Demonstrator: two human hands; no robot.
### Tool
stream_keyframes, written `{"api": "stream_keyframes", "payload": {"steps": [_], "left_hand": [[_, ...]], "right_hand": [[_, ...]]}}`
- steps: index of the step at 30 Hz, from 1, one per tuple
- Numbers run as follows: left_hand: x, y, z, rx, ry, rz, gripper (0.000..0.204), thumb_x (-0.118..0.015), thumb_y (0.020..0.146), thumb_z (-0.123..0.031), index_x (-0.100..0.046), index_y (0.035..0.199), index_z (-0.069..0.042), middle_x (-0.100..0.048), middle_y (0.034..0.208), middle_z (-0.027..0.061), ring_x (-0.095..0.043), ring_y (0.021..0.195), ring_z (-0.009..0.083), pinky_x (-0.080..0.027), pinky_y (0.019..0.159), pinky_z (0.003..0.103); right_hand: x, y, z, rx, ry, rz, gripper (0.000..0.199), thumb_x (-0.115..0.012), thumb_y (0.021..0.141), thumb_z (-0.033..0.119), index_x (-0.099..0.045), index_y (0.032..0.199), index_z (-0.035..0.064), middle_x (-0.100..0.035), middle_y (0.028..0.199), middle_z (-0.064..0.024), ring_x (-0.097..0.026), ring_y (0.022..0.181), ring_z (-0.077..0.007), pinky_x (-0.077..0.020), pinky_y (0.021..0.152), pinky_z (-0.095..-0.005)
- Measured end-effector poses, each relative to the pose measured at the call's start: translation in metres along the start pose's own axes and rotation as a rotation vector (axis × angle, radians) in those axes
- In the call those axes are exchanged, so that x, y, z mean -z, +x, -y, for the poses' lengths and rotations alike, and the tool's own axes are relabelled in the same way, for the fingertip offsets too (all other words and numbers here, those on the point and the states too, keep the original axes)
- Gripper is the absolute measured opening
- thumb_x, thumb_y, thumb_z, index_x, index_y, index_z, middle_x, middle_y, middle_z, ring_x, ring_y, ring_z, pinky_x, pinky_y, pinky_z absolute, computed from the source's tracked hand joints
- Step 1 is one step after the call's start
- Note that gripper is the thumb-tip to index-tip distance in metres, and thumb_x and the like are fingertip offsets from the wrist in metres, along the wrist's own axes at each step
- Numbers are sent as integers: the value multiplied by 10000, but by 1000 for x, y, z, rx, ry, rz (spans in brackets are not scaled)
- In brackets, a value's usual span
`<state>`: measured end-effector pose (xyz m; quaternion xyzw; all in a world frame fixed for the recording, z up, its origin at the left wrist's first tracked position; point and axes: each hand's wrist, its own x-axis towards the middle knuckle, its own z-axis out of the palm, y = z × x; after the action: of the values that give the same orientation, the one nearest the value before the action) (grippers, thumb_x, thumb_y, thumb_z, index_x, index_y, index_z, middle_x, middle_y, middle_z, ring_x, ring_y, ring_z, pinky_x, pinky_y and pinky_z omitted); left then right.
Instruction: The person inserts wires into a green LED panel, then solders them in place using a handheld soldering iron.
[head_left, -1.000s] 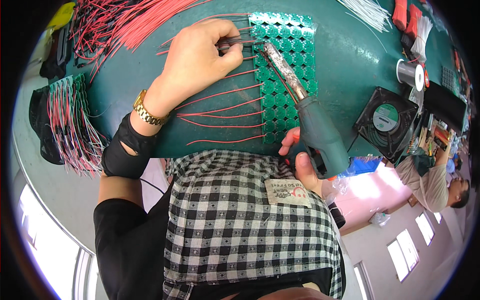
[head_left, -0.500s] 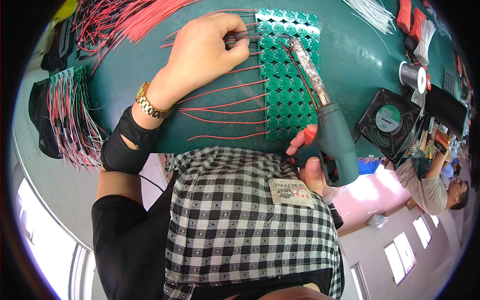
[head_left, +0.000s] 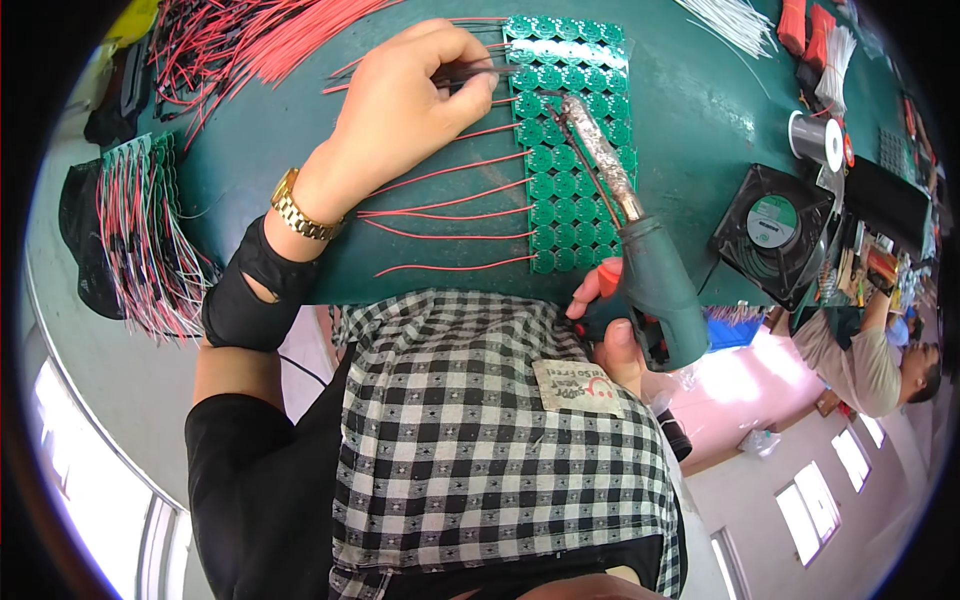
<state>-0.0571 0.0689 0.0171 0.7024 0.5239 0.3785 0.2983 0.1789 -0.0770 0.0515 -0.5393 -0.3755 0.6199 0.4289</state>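
My left hand point(head_left: 415, 95) pinches thin black wires point(head_left: 462, 72) between thumb and fingers, beside the left edge of a green circuit board panel point(head_left: 570, 185) made of many round boards. Several red wires point(head_left: 450, 204) stick out leftward from that edge and lie on the table. A dark green soldering gun point(head_left: 665, 280) with a crusted metal barrel is gripped in my right hand point(head_left: 612, 330), partly hidden behind the gun's body. Its front end lies over the upper part of the panel, near the ends of the black wires; whether it touches them I cannot tell.
Loose red and black wires point(head_left: 270, 45) pile at the far left. Finished-looking wired boards point(head_left: 150, 230) hang at the left edge. A solder spool point(head_left: 815, 140), a black fan point(head_left: 770, 230) and white wires point(head_left: 735, 25) stand right. Another person point(head_left: 860, 365) works at far right.
The soldering gun's front end has shifted slightly down and left over the panel. My left hand stays nearly in place with the black wires; the whole view has shifted a little.
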Motion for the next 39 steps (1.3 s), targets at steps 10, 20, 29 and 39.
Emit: {"api": "stream_keyframes", "payload": {"steps": [10, 20, 29, 39], "left_hand": [[-1, -4, -9, 17, 47, 136, 92, -612, 686, -98, -583, 732, -23, -576, 814, 55, -588, 662, 198, -482, 630, 307], [-2, -4, -8, -14, 71, 149, 72, -601, 696, 2, -563, 757, 1, -552, 838, 17, -495, 632, 89, -427, 574, 217], [-1, -3, -6, -12, 83, 151, 74, -602, 692, -4, -565, 755, -1, -556, 833, 22, -502, 629, 99, -430, 573, 226], [-2, -4, -6, -11, 107, 150, 75, -601, 696, -10, -565, 762, -3, -555, 833, 24, -508, 626, 107, -433, 569, 235]], "right_hand": [[4, 0, -5, 58, -29, 41, 410, -610, 789, 336, -547, 1032, 12, -545, 894, -72, -543, 714, -135, -446, 649, -280], [9, 3, -6, 34, -93, 87, 377, -604, 803, 297, -551, 1046, 14, -560, 901, -73, -549, 718, -139, -454, 644, -292], [-1, -2, -4, 23, -31, -1, 508, -642, 775, 420, -525, 1086, 35, -552, 893, -52, -540, 724, -122, -442, 648, -275], [-3, -4, 3, -101, -30, -69, 685, -681, 699, 566, -499, 1125, 61, -550, 877, -26, -527, 737, -95, -410, 627, -243]]}}
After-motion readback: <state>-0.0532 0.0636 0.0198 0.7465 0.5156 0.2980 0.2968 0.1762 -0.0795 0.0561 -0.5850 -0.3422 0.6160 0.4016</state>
